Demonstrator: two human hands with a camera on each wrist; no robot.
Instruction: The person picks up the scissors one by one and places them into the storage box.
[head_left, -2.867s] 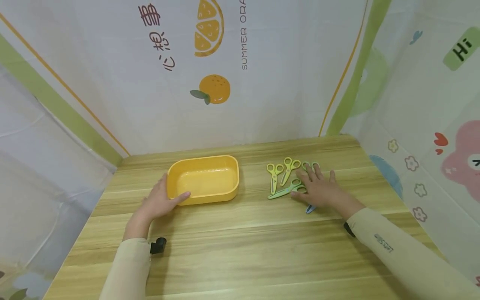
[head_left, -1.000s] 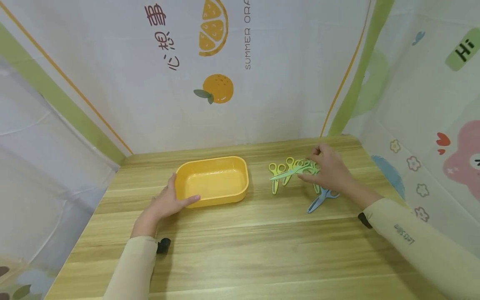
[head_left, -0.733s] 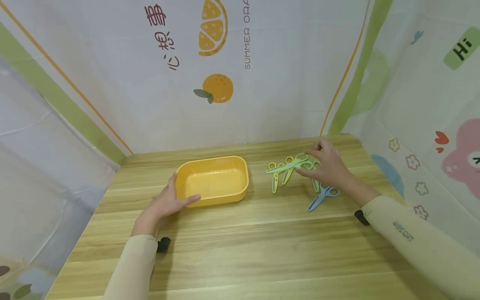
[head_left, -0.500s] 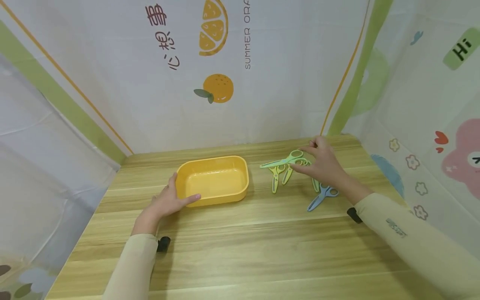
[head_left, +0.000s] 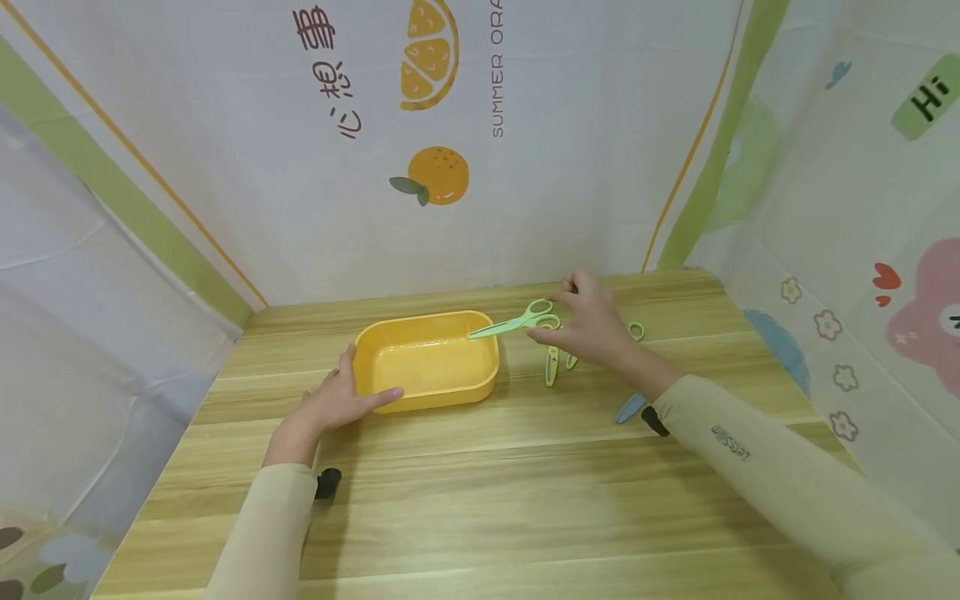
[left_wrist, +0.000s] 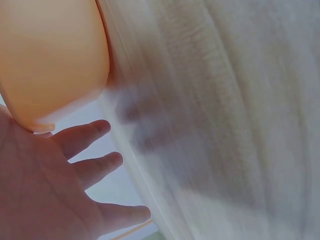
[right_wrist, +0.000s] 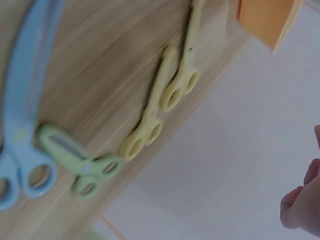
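My right hand (head_left: pixel 592 329) pinches a pair of green scissors (head_left: pixel 517 323) by the finger loops. The blades point left, with the tip over the right rim of a yellow plastic bin (head_left: pixel 423 403). Flat against that bin's left end rests my left hand (head_left: pixel 330 408), its thumb lying over the front rim. Three of its fingers stretch straight out, spread apart, in the left wrist view. Below my right hand lie two yellow scissors (right_wrist: pixel 149 122), partly covered in the head view. Small green scissors (right_wrist: pixel 86 165) and blue scissors (right_wrist: pixel 21 137) are nearer the right wrist camera.
The wood-grain table (head_left: pixel 450 500) ends at a white printed curtain (head_left: pixel 547 192) behind the bin. Another curtain hangs along the right side. A black wrist camera (head_left: pixel 654 421) sits under the right sleeve, overlapping the blue scissors in the head view.
My right hand picked up the green scissors from the pile and has carried them left to the bin. My left hand shifted slightly right with the bin in view, then stayed there.
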